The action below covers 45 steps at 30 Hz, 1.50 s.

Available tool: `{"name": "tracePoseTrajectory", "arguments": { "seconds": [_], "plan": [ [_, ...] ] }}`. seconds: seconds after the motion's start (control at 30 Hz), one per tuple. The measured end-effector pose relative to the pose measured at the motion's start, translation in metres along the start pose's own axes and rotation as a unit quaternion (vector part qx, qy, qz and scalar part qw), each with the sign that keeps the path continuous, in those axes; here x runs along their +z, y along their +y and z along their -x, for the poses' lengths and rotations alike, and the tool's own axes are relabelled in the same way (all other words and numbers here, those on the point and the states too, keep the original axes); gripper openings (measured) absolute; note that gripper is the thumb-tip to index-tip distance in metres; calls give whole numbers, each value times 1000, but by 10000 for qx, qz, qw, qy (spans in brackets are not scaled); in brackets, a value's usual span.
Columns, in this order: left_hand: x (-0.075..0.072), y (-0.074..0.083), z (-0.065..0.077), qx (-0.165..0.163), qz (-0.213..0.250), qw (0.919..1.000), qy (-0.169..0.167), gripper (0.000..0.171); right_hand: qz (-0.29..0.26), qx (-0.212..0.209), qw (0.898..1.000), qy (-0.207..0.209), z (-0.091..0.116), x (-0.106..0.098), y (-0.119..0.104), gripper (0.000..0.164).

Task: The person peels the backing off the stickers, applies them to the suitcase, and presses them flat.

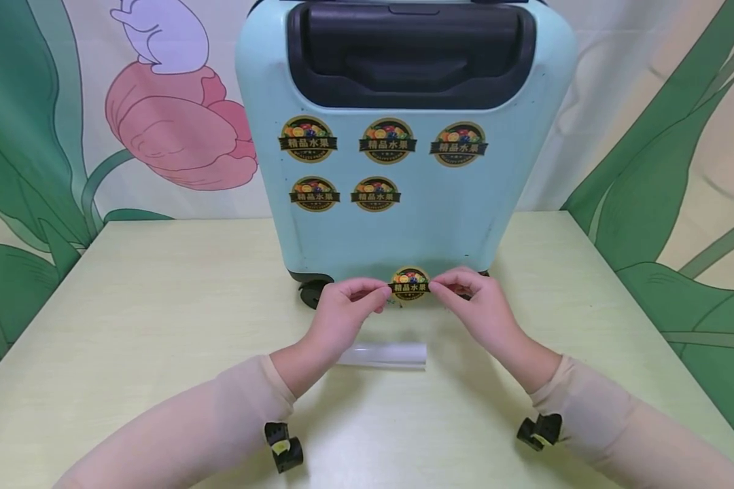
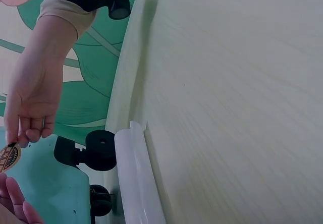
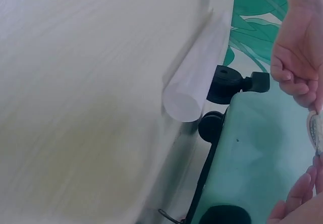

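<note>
A round black-and-gold fruit sticker [image 1: 410, 284] is stretched between both hands, in front of the lower part of a light-blue suitcase [image 1: 440, 224]. My left hand [image 1: 345, 309] pinches its left edge between thumb and forefinger. The opposite edge is pinched by my right hand [image 1: 480, 305]. Matching stickers are on the suitcase front: three in an upper row, including a middle one [image 1: 387, 141], and two below, one at the left [image 1: 315, 194]. In the left wrist view the held sticker [image 2: 9, 156] shows near the left border, between both hands' fingertips.
A roll of white glossy sheet [image 1: 388, 355] lies on the pale table [image 1: 159, 292], below the hands. The suitcase stands upright at the table's back on black wheels [image 1: 312, 293], with a black handle recess [image 1: 412, 61] on top. Behind hangs a printed curtain [image 1: 177, 197].
</note>
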<state>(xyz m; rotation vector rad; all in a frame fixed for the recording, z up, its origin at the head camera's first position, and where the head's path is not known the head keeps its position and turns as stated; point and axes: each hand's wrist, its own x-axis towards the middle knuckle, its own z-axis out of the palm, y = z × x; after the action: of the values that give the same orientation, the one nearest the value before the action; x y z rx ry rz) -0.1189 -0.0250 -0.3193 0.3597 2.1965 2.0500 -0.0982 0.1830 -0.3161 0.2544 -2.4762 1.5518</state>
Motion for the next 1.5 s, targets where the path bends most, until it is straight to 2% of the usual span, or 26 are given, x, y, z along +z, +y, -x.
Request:
{"name": "tracePoseTrajectory", "arguments": {
  "seconds": [0.13,0.3,0.4,0.53,0.6,0.63,0.67,0.7,0.8,0.83,0.87,0.93,1.03,1.07,1.13,1.23,1.33,1.5],
  "plan": [
    [-3,0,-2,247,-77,9997,8,15,-6,-61,10000,7,0,-1,-6,17],
    [-7,2,-4,913,-572,9942,-60,16,109,-369,9992,134,-1,-4,-12,14],
    [-12,5,-6,1373,-1159,9837,-106,17,172,-474,9985,217,-2,-7,-16,12],
    [-16,17,-5,1777,-1687,9695,-93,17,105,-527,9975,469,-4,-17,-22,13],
    [-16,30,-3,2137,-1970,9566,-186,17,-4,-554,9967,598,-7,-23,-25,14],
    [-16,38,-2,2436,-2163,9452,-219,17,-53,-576,9963,643,-8,-27,-26,14],
    [-16,45,-2,2819,-2432,9278,-220,18,-77,-597,9958,685,-10,-29,-28,14],
    [-15,53,-3,3245,-2712,9060,-181,19,-103,-612,9955,711,-11,-32,-29,15],
    [-16,73,-14,4465,-3499,8226,387,22,-63,-656,9948,773,-15,-37,-34,17],
    [-17,79,-18,4762,-3689,7957,637,24,-42,-668,9946,793,-16,-39,-36,17],
    [-18,84,-22,4981,-3855,7720,856,25,-32,-691,9943,808,-17,-39,-37,17],
    [-19,93,-30,5281,-4096,7341,1199,29,-47,-731,9939,828,-18,-40,-39,17],
    [-20,102,-40,5528,-4405,6919,1472,35,-44,-818,9931,843,-20,-41,-41,15],
    [-20,105,-42,5568,-4518,6801,1524,37,-36,-848,9928,846,-20,-41,-42,15],
    [-19,109,-47,5622,-4704,6619,1564,43,-6,-880,9926,842,-21,-42,-42,15],
    [-17,116,-54,5603,-5000,6410,1589,51,47,-912,9922,844,-23,-42,-43,15],
    [-16,126,-61,5432,-5313,6302,1596,59,87,-962,9918,836,-24,-43,-45,15],
    [-15,140,-68,4799,-5966,6251,1518,74,199,-1050,9903,893,-27,-44,-49,14]
  ]
}}
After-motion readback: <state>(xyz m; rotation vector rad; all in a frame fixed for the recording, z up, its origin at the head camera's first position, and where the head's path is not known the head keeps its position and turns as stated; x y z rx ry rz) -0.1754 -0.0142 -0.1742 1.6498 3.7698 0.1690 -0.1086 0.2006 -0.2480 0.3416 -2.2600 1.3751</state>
